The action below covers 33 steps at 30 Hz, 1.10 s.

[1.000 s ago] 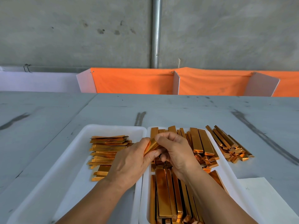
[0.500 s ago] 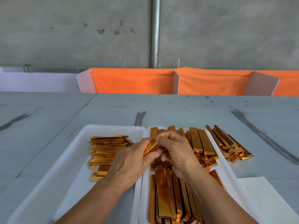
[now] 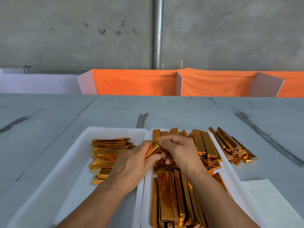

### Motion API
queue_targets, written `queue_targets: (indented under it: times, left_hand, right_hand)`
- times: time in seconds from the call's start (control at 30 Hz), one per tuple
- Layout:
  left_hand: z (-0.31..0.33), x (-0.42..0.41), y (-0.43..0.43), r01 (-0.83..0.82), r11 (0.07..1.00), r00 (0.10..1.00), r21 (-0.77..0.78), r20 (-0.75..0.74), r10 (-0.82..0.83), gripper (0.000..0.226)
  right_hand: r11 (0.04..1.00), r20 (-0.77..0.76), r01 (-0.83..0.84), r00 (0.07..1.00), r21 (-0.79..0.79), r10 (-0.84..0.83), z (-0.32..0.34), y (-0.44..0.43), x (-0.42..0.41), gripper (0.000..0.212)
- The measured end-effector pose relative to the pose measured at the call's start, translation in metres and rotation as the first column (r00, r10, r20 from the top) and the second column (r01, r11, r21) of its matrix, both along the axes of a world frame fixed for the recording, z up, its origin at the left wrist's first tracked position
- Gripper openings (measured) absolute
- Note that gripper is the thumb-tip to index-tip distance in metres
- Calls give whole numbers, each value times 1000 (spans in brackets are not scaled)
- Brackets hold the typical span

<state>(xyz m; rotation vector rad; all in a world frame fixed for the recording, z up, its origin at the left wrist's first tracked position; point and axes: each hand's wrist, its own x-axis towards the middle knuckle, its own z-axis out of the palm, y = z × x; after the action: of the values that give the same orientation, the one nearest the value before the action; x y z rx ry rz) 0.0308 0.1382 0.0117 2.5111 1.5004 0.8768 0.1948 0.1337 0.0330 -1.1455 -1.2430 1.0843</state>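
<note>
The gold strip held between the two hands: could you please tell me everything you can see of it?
The gold strip is a narrow, shiny piece of what looks like foil-faced card, folded lengthwise into a box-like sleeve. It tilts, far end raised. The left hand grips its lower part; the right hand pinches its upper end. It is held above the inner edge of the right white tray, partly hidden by fingers.

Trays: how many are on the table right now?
2. The left tray holds flat gold strips; the right tray, side by side with it, holds folded gold boxes. No other seems hidden.
</note>
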Motion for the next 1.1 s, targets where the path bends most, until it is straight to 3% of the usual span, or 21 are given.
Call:
queue_targets:
  times: [0.57, 1.1]
  left_hand:
    - [0, -2, 0, 15, 1000, 1000, 2, 22, -15, 47]
    - [0, 0, 0, -10, 999, 1000, 44, 15, 10, 62]
  right_hand:
    - [995, -50, -68, 997, -73, 65, 4, 0, 5, 13]
    - [998, -27, -61, 998, -3, 60, 1, -2, 3, 11]
